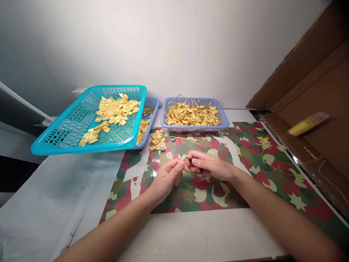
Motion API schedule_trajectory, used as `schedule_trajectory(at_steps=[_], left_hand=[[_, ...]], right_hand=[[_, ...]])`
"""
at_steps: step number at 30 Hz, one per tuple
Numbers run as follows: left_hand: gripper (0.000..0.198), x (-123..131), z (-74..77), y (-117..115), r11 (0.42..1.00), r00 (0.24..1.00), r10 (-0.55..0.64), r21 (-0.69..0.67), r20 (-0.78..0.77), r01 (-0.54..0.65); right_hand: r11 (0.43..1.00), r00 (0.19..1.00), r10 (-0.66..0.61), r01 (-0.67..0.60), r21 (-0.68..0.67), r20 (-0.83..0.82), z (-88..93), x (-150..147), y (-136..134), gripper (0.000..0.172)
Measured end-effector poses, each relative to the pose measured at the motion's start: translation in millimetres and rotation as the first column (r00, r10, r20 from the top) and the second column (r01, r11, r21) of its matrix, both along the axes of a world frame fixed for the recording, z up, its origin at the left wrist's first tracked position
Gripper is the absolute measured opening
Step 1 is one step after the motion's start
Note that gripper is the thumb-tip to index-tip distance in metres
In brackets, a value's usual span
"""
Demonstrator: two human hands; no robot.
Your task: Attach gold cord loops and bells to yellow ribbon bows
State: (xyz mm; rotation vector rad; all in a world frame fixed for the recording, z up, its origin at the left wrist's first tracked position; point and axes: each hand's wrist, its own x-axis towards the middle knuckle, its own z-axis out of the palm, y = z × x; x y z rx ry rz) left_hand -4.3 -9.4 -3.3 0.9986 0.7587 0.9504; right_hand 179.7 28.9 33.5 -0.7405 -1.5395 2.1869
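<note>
My left hand (169, 175) is closed in a pinch, its thumb and fingertip on what looks like the end of a thin gold strand. Close beside it, nearly touching, my right hand (208, 164) is closed around a small dark pointed tool (188, 159), mostly hidden by the fingers. Just beyond the hands lie several yellow ribbon bows (157, 140), a small silver bell (163, 149) and another silver bell (172, 139). Thin gold cords (188, 139) stretch across the mat near them.
A turquoise basket (62, 125) of bows rests tilted on a blue basket (154, 112) at left. Another blue basket (196, 128) holds looped bows at the back. A patterned mat (188, 196) covers the table. Cardboard (313, 91) with a yellow tube (307, 124) stands right.
</note>
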Motion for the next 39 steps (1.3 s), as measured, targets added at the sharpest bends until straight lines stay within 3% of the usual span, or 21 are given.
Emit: schedule_trajectory(at_steps=[33, 36, 37, 39], left_hand=[[0.042, 0.9, 4.5, 0.0, 1.000, 0.999, 0.011, -0.029, -0.043, -0.012], [0.042, 0.5, 3.9, -0.3, 0.999, 0.999, 0.009, -0.052, -0.053, -0.012], [0.043, 0.6, 3.9, -0.3, 0.998, 0.998, 0.010, -0.057, -0.056, -0.013], [0.043, 0.7, 4.4, -0.4, 0.998, 0.998, 0.015, -0.060, -0.064, -0.019]], right_hand=[[0.999, 0.999, -0.007, 0.006, 0.041, 0.036, 0.5, 1.7, 2.0, 0.035], [0.973, 0.964, -0.111, 0.057, 0.222, 0.240, 6.4, 7.1, 6.7, 0.030], [0.936, 0.928, -0.185, 0.066, 0.345, 0.324, 7.5, 8.9, 8.8, 0.026], [0.803, 0.816, -0.365, 0.033, 0.594, 0.449, 6.4, 11.5, 13.2, 0.018]])
